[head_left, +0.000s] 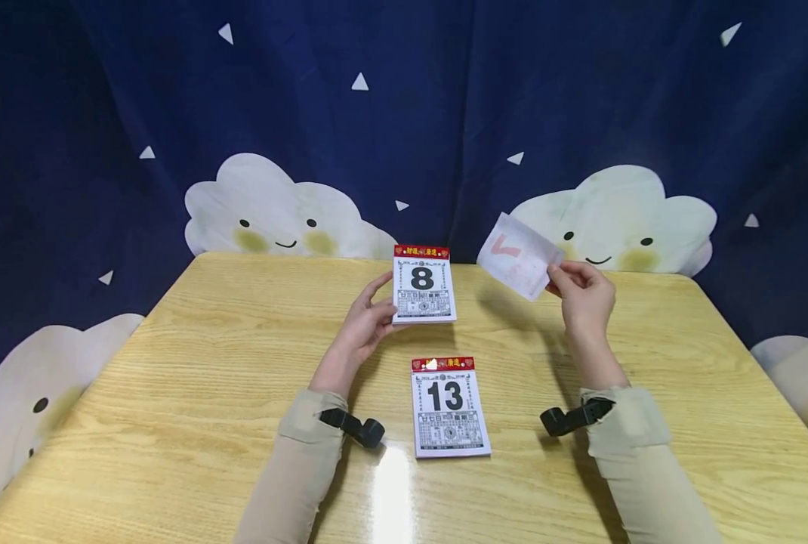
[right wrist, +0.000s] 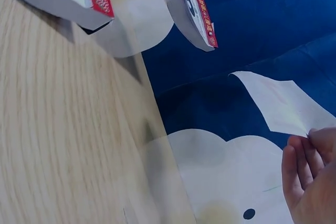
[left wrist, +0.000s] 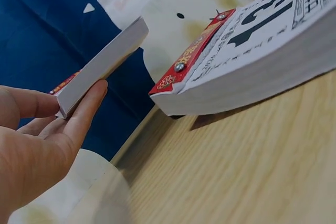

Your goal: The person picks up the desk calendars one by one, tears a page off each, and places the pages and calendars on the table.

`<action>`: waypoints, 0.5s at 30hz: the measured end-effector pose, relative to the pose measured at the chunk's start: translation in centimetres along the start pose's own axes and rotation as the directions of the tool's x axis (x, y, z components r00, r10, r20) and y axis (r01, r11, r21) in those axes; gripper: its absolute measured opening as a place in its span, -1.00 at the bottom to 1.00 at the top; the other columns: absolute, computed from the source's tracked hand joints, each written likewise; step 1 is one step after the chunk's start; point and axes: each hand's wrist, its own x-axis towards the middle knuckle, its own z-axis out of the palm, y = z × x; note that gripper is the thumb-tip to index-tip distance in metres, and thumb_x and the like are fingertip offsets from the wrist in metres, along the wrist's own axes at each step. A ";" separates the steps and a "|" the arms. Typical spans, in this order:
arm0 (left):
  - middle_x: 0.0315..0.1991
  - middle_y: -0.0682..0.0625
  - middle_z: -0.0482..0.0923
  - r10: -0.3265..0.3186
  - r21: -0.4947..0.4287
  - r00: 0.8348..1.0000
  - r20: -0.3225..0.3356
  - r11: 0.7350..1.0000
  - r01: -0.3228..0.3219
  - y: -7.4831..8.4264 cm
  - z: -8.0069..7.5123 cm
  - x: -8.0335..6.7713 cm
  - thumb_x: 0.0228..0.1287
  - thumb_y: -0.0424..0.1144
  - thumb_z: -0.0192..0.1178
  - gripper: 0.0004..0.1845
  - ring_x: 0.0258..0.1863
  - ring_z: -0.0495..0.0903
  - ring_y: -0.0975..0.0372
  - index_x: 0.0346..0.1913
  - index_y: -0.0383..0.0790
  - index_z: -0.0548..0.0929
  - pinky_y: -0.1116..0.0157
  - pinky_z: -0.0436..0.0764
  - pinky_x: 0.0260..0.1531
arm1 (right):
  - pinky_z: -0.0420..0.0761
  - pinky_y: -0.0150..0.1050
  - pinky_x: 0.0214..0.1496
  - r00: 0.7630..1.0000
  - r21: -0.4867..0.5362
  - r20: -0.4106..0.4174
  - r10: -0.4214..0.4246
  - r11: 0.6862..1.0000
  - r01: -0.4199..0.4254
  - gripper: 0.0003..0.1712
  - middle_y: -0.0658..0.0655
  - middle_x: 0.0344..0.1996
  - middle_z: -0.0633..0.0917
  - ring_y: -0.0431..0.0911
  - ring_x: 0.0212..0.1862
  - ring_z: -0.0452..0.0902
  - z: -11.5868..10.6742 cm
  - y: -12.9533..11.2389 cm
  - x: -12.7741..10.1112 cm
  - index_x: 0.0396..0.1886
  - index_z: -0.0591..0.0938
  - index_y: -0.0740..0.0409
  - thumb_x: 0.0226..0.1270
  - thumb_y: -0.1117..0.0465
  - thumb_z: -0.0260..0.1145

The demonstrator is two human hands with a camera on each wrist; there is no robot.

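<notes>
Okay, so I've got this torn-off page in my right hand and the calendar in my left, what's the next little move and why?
Probably lay the thin white torn page down on the yellow wooden table, off to the right. Your right hand pinches it in the air, detached, while your left hand holds the white tear-off calendar block showing 8 raised. That would free the right hand.

I am reading a large black "8" on the top sheet of the tear-off calendar pad (head_left: 423,285) that my left hand (head_left: 363,329) is propping up at the far side of the table. A second calendar pad (head_left: 448,408) is lying flat nearer to me and is showing a bold "13". Both are carrying a red header band with yellow characters too small for me to make out, and the fine print below each number is staying illegible. The torn sheet (head_left: 518,255) in my right hand (head_left: 584,295) is showing only a faint reddish mark through the paper, which I am unable to read.
</notes>
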 end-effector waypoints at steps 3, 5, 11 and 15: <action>0.14 -0.42 0.35 -0.005 0.013 1.000 0.000 1.000 0.005 0.0 -0.2 0.0 0.13 -0.64 -0.16 -0.27 -0.37 0.65 0.17 0.36 -0.02 0.17 0.21 0.65 -0.21 | 0.64 -0.44 -0.41 1.000 -0.022 -0.004 -0.021 1.000 0.021 -0.77 -0.01 -0.65 0.62 -0.25 -0.55 0.60 -0.2 0.3 0.1 -0.30 0.60 0.47 0.03 0.39 0.36; 0.14 -0.42 0.35 -0.006 0.026 1.000 -0.001 1.000 0.006 0.0 -0.3 0.1 0.13 -0.63 -0.17 -0.28 -0.37 0.65 0.17 0.36 -0.03 0.18 0.22 0.65 -0.22 | 0.64 -0.45 -0.40 0.999 -0.042 -0.006 -0.036 0.998 0.036 -0.75 -0.03 -0.65 0.61 -0.26 -0.55 0.59 -0.2 0.4 0.1 -0.30 0.60 0.48 0.03 0.38 0.36; 0.13 -0.38 0.38 -0.033 0.056 0.999 -0.021 0.998 0.034 -0.3 -0.4 0.4 0.16 -0.61 -0.15 -0.31 -0.36 0.66 0.18 0.35 -0.05 0.19 0.23 0.65 -0.22 | 0.62 -0.51 -0.41 0.997 -0.186 0.001 -0.076 0.980 0.075 -0.79 -0.07 -0.63 0.58 -0.28 -0.53 0.56 -0.4 1.0 0.4 -0.32 0.61 0.40 0.08 0.32 0.34; 0.12 -0.37 0.40 -0.040 0.084 0.999 -0.034 0.996 0.043 -0.5 -0.4 0.6 0.16 -0.61 -0.16 -0.32 -0.29 0.65 0.13 0.36 -0.08 0.17 0.16 0.62 -0.14 | 0.59 -0.57 -0.41 0.991 -0.366 0.026 -0.131 0.921 0.131 -0.77 -0.14 -0.60 0.57 -0.33 -0.49 0.55 -0.4 1.4 0.5 -0.30 0.63 0.30 0.13 0.21 0.31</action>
